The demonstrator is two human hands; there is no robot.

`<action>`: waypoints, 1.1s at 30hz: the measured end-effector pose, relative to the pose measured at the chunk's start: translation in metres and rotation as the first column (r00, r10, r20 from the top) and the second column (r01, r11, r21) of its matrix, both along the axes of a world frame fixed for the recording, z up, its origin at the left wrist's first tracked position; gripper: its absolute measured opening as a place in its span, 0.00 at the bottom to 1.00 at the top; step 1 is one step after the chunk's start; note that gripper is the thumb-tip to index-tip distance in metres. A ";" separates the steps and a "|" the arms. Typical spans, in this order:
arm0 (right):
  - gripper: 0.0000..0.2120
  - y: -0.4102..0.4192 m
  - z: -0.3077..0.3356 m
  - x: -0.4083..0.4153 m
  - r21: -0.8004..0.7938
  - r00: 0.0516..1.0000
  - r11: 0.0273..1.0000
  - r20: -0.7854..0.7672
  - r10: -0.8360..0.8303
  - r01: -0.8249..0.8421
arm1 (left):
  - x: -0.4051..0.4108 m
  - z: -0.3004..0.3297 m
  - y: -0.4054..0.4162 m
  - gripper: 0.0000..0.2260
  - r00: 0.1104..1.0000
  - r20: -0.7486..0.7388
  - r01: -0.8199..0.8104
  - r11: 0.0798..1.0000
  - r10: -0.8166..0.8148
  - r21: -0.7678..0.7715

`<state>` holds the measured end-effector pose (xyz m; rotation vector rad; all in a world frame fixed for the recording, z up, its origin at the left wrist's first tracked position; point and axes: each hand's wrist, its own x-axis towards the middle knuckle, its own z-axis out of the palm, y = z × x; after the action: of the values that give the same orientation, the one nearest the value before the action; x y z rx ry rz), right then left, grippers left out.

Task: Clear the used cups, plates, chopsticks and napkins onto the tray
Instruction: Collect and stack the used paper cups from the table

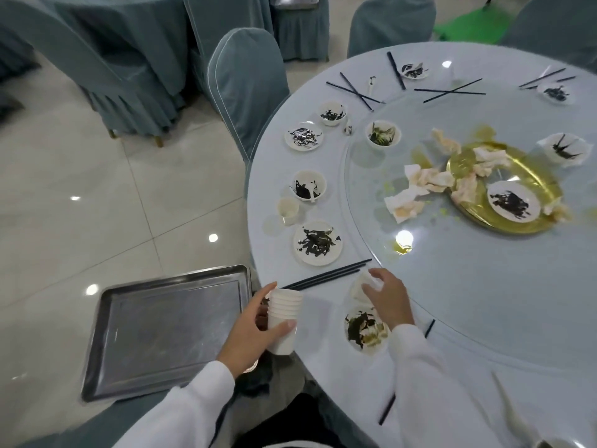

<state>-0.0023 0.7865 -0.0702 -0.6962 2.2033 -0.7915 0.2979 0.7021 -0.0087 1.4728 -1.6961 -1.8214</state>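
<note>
Two grips work: left hand [255, 331] clamped on stacked cups [284, 321], right hand [389, 300] closing on a cup [365, 284]; chopsticks [329, 274] just beyond, tray [168, 331] left of the surface [484, 318].

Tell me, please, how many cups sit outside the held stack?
2: one cup stands near the left edge; a second cup is under the right hand; others may be hidden.

Sleeves: long, loose white fabric is worn on both arms, ending at the wrists.
Hands: left hand [250, 331] and right hand [389, 299] are left bare.
</note>
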 end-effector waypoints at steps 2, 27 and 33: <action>0.24 -0.008 -0.007 -0.005 0.042 0.998 0.997 -0.006 0.057 -0.057 | -0.002 0.000 -0.004 0.36 0.999 0.002 -0.037 0.999 0.037 0.009; 0.24 -0.035 0.058 0.040 -0.322 0.958 0.930 0.272 -0.088 0.177 | 0.023 0.009 -0.003 0.38 0.997 -0.018 -0.075 0.995 0.075 -0.059; 0.17 -0.039 0.079 0.114 -0.383 0.816 0.841 0.567 -0.112 0.382 | 0.052 0.015 0.005 0.34 0.999 -0.028 -0.025 0.995 0.023 -0.096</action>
<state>0.1118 0.7479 0.0086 -0.3347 1.6084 -1.5132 0.3497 0.7070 0.0062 1.4171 -1.7205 -1.7142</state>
